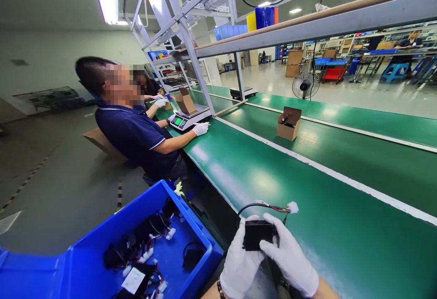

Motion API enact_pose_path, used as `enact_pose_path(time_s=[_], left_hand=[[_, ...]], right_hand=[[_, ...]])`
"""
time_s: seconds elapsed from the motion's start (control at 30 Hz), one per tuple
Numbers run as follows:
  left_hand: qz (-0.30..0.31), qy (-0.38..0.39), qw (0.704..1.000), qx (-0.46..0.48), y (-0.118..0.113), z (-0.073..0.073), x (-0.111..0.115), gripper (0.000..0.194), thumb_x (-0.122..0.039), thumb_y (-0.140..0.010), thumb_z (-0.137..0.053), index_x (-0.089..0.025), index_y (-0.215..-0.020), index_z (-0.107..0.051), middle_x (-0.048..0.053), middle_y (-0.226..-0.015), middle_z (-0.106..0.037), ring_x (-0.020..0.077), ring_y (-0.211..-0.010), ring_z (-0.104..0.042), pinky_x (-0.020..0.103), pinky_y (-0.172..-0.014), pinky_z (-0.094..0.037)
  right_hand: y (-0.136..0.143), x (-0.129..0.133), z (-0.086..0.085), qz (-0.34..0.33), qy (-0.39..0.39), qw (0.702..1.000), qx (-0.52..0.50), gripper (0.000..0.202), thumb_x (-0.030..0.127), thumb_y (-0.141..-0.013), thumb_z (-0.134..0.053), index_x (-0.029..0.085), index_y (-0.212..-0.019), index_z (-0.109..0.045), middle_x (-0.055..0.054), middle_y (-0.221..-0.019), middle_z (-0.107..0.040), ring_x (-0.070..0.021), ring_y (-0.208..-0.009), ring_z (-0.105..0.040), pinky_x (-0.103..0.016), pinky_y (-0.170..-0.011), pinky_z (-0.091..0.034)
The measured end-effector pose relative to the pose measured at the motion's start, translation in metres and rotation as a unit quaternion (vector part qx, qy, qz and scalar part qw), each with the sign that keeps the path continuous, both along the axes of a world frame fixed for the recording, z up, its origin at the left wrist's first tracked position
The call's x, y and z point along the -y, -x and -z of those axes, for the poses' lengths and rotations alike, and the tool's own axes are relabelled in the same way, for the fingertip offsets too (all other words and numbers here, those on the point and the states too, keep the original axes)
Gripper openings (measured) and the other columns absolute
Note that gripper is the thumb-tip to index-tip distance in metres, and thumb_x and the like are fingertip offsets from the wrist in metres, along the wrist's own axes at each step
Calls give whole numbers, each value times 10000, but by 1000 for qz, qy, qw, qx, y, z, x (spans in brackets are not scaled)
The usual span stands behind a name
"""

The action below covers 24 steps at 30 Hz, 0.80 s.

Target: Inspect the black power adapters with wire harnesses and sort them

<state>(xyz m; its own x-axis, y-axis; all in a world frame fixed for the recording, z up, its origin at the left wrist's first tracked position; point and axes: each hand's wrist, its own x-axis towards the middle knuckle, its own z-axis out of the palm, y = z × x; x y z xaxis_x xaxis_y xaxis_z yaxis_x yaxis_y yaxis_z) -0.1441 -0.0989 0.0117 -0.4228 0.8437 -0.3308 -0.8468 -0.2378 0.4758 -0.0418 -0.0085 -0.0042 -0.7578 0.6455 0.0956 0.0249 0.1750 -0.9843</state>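
Observation:
Both of my hands wear white gloves and hold one black box-shaped electronic module (256, 236) over the near edge of the green bench. My left hand (241, 260) grips its left side from below. My right hand (290, 253) closes on its right side, the thumb lying across the front corner. A black cable leaves the module and loops over the bench, ending in coloured wires with a white plug connector (292, 207). To the left, a blue bin (201, 274) contains several similar black modules (193, 257) with wires and white connectors, plus a white paper label (133, 281).
A green bench (341, 226) runs away ahead, with an open cardboard box (287, 128) on its middle strip. At left, a co-worker (131, 128) in white gloves stands by a digital scale (189, 119) bearing another carton (185, 102). A metal shelf frame (194, 58) rises above.

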Motion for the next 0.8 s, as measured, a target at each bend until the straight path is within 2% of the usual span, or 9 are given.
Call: enact_pose_path(time_s=[0.1,0.17,0.27,0.37,0.43,0.53,0.67,0.73,0.8], left_hand=[[-6,-21,1000,12,-7,1,1,298,-448,-843,-666,-214,-1014,-730,79,-1081,-718,291,-1078,-643,473,-988,-492],[-7,-16,1000,20,-10,2,1,288,-447,-827,-685,-217,-993,-731,72,-1067,-722,284,-1060,-650,466,-992,-488],[-24,-3,1000,4,-12,6,2,276,-413,-824,-697,-204,-1002,-722,79,-1060,-720,265,-1055,-648,419,-1002,-482],[-38,3,999,2,-9,7,4,275,-422,-864,-640,-203,-1015,-711,77,-1058,-713,257,-1073,-639,415,-1019,-469],[-39,9,999,9,-8,5,4,287,-426,-880,-611,-198,-1029,-701,83,-1056,-709,265,-1072,-640,444,-1018,-469],[-37,26,999,6,-9,2,4,308,-431,-878,-610,-183,-1043,-687,93,-1052,-706,271,-1061,-644,456,-1004,-478],[-32,46,998,-12,-17,0,5,329,-448,-827,-668,-191,-1031,-686,89,-1061,-707,285,-1046,-646,442,-966,-506],[-37,58,997,-29,-19,-1,6,307,-387,-795,-718,-193,-1031,-683,88,-1075,-708,288,-1047,-648,429,-937,-524],[-32,63,997,-26,-19,-1,7,326,-389,-791,-724,-195,-1047,-667,96,-1076,-714,300,-1003,-670,459,-890,-540]], right_hand=[[8,4,2,56,9,998,-26,329,262,-766,-620,232,-1093,-592,-76,-1096,-680,-250,-1019,-650,-428,-924,-533],[14,7,3,103,16,994,-24,184,336,-820,-601,230,-969,-604,-66,-989,-687,-243,-929,-656,-404,-862,-548],[18,9,4,110,39,993,0,238,429,-908,-500,222,-844,-600,-55,-888,-677,-228,-857,-645,-377,-822,-540],[11,10,6,30,77,997,1,224,311,-870,-537,227,-1072,-589,-61,-1103,-661,-222,-1041,-620,-387,-956,-491],[6,11,9,-21,116,993,-19,457,222,-815,-553,243,-1266,-485,-68,-1282,-587,-208,-1184,-560,-397,-1051,-431],[4,12,10,-13,129,991,-20,491,208,-775,-559,235,-1260,-486,-76,-1285,-585,-215,-1194,-555,-412,-1069,-415],[12,11,6,81,82,993,25,230,390,-859,-521,218,-972,-624,-83,-1026,-687,-258,-977,-636,-429,-933,-502],[14,7,2,89,77,992,32,366,513,-910,-437,217,-863,-646,-88,-943,-706,-259,-885,-653,-419,-871,-530],[11,2,-1,68,99,993,20,476,588,-924,-386,210,-891,-674,-97,-994,-716,-254,-923,-663,-402,-900,-531]])
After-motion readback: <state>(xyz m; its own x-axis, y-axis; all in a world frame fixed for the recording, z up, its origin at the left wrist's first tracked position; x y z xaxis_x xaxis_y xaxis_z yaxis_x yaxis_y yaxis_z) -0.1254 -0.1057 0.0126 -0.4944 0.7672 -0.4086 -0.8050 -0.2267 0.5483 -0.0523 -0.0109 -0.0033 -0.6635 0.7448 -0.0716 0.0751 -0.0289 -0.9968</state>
